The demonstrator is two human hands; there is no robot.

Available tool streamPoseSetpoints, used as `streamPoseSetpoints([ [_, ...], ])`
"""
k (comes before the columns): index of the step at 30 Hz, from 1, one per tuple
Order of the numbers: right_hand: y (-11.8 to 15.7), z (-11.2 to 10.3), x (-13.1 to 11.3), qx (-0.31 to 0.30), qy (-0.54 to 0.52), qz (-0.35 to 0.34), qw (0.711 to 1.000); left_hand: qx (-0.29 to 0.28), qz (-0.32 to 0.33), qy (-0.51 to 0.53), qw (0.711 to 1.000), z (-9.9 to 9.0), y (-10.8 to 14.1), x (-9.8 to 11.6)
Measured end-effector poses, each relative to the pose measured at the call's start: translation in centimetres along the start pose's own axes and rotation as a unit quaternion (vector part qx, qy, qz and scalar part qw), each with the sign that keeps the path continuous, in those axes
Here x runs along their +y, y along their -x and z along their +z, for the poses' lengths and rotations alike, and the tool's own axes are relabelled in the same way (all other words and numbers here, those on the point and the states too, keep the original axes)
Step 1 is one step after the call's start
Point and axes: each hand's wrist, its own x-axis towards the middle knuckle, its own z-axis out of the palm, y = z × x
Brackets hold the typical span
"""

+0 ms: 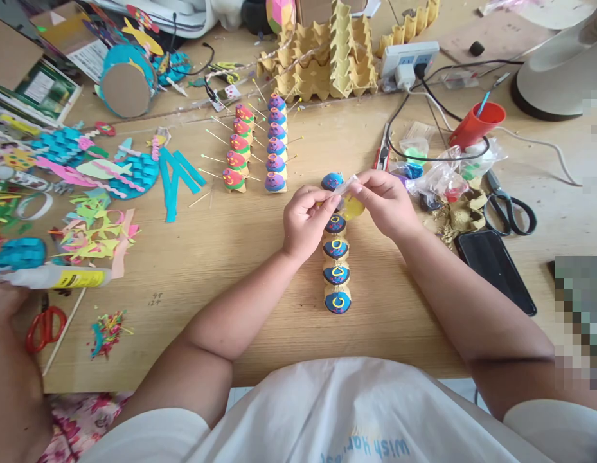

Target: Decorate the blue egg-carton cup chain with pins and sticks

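My left hand (305,222) and my right hand (387,202) pinch the top of a small clear plastic bag (353,206) between them, with something yellow inside it. The bag hangs over the upper part of a blue-painted egg-carton caterpillar (337,275), whose lower segments carry yellow rings. Its top blue segment (332,181) shows just beyond the fingers. Further up and left stand a red-and-green caterpillar (236,159) and a purple-and-blue caterpillar (276,163), both with thin sticks poking out.
Paper scraps (98,225) and a glue bottle (69,276) held by another person lie left. On the right are scissors (507,209), a phone (495,270), a red cup (479,125) and plastic bags (445,177). Egg trays (322,58) and a power strip (409,58) are behind.
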Motion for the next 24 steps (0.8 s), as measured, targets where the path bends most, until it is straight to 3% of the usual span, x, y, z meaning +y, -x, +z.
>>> streamPoseSetpoints([
  [10, -0.2, -0.1, -0.4, -0.008, 0.044, -0.005, 0.999, -0.006, -0.048, 0.03, 0.998, -0.1, 0.1, -0.3],
  [13, -1.1, -1.8, -0.1, 0.095, 0.082, -0.04, 0.991, 0.012, -0.053, 0.021, 0.998, -0.4, 0.1, -1.3],
  [18, -2.8, -7.6, 0.0, 0.346, 0.068, -0.133, 0.926, 0.031, -0.068, 0.017, 0.997, -0.1, 0.1, -2.8],
  [20, -3.2, -9.8, 0.1, 0.372, 0.058, -0.151, 0.914, 0.042, -0.091, 0.041, 0.994, 0.2, 0.2, -2.8],
  [24, -3.5, -12.9, 1.0, 0.483, 0.067, -0.19, 0.852, 0.067, -0.117, 0.062, 0.989, 0.5, 0.1, -2.3],
])
